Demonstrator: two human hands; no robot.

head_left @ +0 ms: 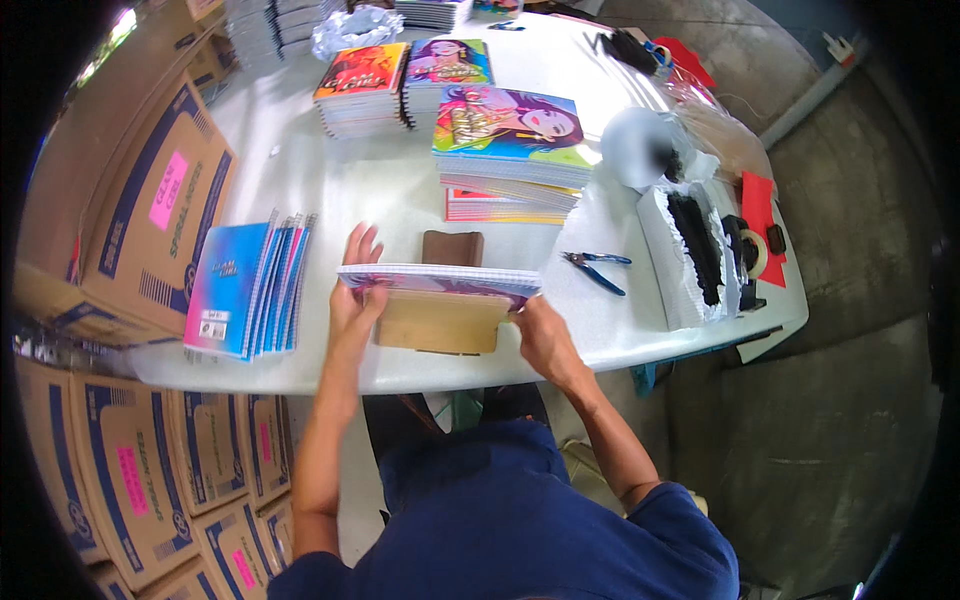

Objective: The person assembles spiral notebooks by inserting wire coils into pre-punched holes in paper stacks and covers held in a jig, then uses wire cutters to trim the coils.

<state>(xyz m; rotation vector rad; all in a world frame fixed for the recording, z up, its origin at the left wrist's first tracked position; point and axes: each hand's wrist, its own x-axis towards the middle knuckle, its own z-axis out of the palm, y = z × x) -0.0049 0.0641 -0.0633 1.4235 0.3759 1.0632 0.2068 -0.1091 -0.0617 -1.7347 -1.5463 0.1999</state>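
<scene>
Both of my hands hold a notebook (440, 277) upright on its long edge, its white page edges facing up and its purple printed cover toward me. At its left end is my left hand (358, 285), thumb on the near side and fingers behind, somewhat spread. My right hand (540, 330) grips the lower right corner with curled fingers. Below and in front of the notebook lies a tan board (437, 325); just beyond it sits a brown block (453, 247). Blue-handled cutting pliers (598, 272) rest to the right of my right hand.
Blue spiral notebooks (232, 285) lie fanned at left beside a large carton (150, 200). Stacked colourful notebooks (510, 130) and more spiral notebooks (360, 85) stand at the back. To the right, a white box (680, 260) holds black pieces, near a tape roll (757, 255). Cartons (130, 480) are piled lower left.
</scene>
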